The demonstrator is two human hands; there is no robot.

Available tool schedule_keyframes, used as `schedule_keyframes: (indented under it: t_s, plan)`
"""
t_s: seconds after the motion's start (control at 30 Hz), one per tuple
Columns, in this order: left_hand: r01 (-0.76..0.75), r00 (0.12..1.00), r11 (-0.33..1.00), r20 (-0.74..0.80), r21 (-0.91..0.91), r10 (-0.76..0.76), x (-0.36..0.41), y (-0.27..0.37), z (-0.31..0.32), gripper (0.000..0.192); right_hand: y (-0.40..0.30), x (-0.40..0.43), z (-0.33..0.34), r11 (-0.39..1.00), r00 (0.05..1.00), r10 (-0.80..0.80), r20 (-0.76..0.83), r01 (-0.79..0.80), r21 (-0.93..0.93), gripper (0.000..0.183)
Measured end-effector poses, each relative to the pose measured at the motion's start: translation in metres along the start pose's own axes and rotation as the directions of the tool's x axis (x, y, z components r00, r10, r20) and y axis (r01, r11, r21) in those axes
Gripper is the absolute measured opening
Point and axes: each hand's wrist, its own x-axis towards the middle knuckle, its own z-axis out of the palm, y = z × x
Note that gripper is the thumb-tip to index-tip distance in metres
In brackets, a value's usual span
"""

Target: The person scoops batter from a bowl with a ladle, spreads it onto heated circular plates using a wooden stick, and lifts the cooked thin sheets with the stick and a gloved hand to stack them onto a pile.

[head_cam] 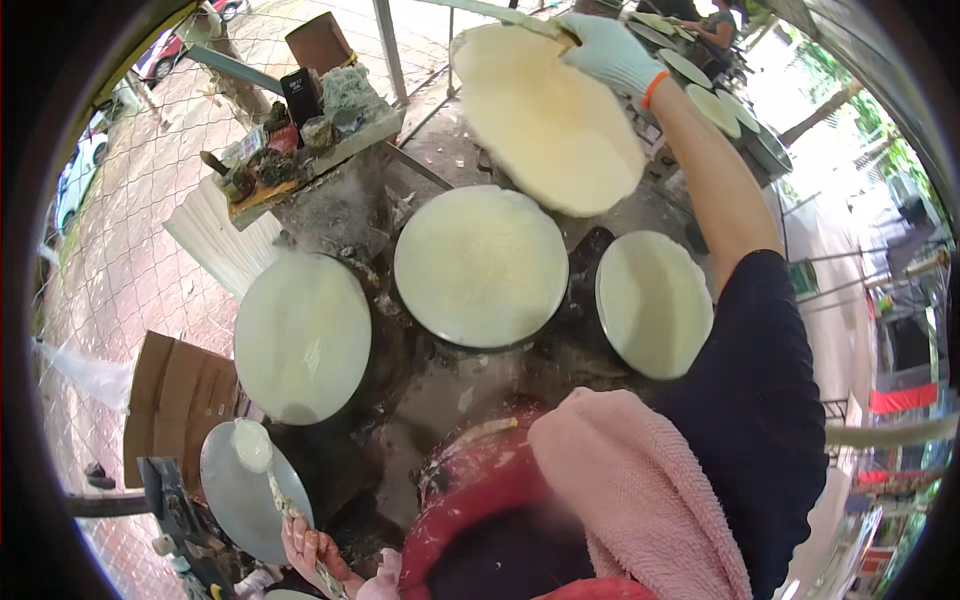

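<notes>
My gloved right hand (611,56), at the top, grips the upper edge of a large thin round flatbread sheet (551,127), which hangs down in front of me. At the lower left my bare left hand (319,551) holds the handle of a batter-coated ladle (253,448). The bowl of that ladle is over a grey round griddle (240,495). Pale batter layers cover the left griddle (304,337), the middle griddle (481,266) and the right griddle (654,304). Faint steam shows near the left one.
A ledge (360,135) at the upper left bears a phone (301,97), a brush and cluttered items. Cardboard (176,405) stands at left, before a wire fence. A pink towel (645,480) lies over my front. Another person (716,34) and round sheets (712,109) are at the upper right.
</notes>
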Motion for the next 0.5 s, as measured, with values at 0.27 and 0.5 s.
schedule_keyframes:
  t_s: [0.27, 0.5]
  plan:
    - [-0.126, 0.942, 0.992, -0.315, 0.002, 0.120, 0.003, -0.136, 0.128, 0.032, 0.140, -0.006, 0.179, 0.983, 0.992, -0.126, -0.028, 0.121, -0.140, 0.016]
    - [-0.017, 0.877, 0.940, -0.446, 0.341, 0.178, 0.011, -0.180, 0.207, 0.032, 0.205, -0.079, 0.314, 0.955, 0.990, -0.067, -0.122, 0.029, -0.294, 0.018]
